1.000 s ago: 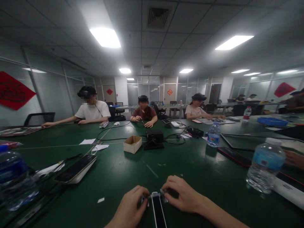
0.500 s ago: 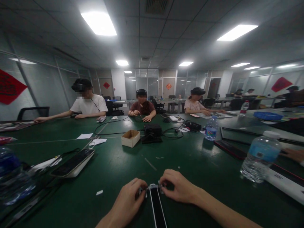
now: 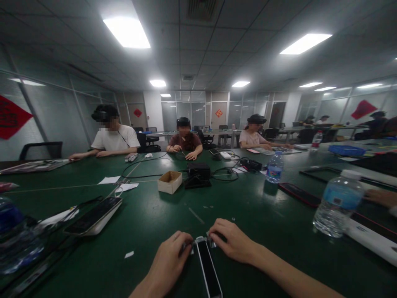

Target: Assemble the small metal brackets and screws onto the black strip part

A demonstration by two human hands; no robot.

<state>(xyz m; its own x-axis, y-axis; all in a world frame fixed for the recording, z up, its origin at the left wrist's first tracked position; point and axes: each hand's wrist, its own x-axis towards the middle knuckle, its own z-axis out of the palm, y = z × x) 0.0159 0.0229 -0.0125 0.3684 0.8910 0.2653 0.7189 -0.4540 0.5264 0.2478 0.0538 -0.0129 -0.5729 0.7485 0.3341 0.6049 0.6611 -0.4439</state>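
A long, narrow black slab with a white-silver frame (image 3: 209, 265) lies flat on the green table between my hands, its far end rimmed by a pale edge. At its far left corner my left hand (image 3: 171, 255) is closed in a pinch, and a small shiny grey piece peeks out beside the thumb. My right hand (image 3: 233, 241) is closed at the far right corner, thumb and fingers on another small shiny grey piece (image 3: 212, 242). What exactly these pieces are is too small to make out, and my fingers partly cover them.
An open cardboard box (image 3: 170, 182) and a black device on a stand (image 3: 197, 175) stand ahead. To the left lies a phone (image 3: 94, 215) on a white object. Water bottles (image 3: 338, 203) stand at right, near another person's hand (image 3: 381, 198). Several people sit around the table.
Both hands stay at the slab's far end, with the right fingers shifted slightly. The slab's near end shows a little further right. Across the table at left, a person's arm has drawn in.
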